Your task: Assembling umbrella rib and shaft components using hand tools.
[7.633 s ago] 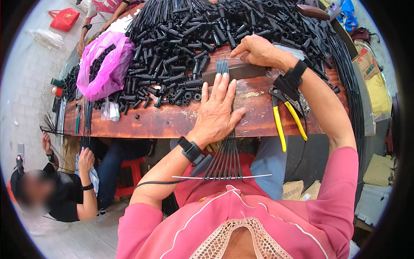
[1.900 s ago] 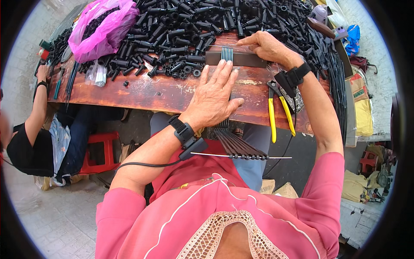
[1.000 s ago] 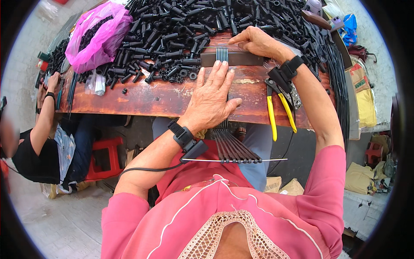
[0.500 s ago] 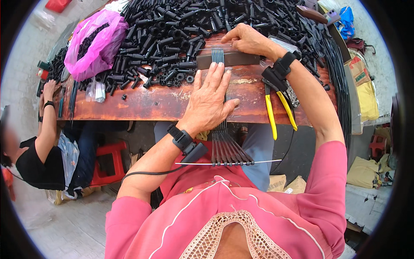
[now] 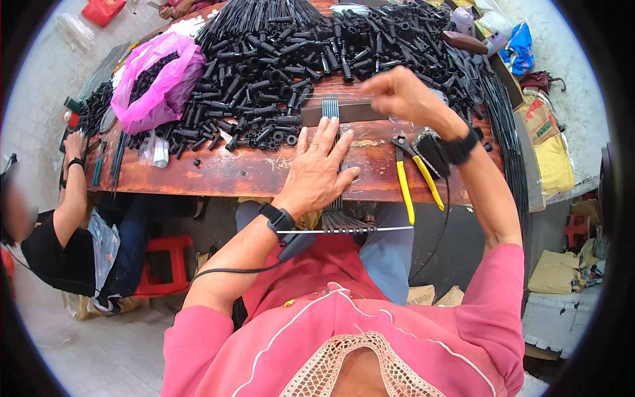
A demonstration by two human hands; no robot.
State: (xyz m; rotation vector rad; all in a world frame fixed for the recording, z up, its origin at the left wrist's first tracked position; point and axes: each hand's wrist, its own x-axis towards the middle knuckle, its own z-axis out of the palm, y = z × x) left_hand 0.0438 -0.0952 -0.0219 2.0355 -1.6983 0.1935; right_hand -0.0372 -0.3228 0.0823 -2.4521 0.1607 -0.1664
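Observation:
My left hand lies flat, fingers stretched out over a row of thin dark rods. The rods' far ends rest across a dark brown block on the table. Toward me they run over the table edge and fan out to a thin white rod, strung through their dark knobbed ends above my lap. My right hand hovers above the block's right end, its fingers bent and smeared by motion; whether it holds anything is unclear. Pliers with yellow handles lie at the table's front edge.
Black tubular parts are heaped across the table. A pink bag of small black parts stands at the left. Long black rods lie along the right side. At the far left, another person's hand works over the table.
My right hand has drawn back from beside the rods' far ends, to the right. The white rod now hangs closer to the table edge. My left hand stays on the rods; the view has shifted.

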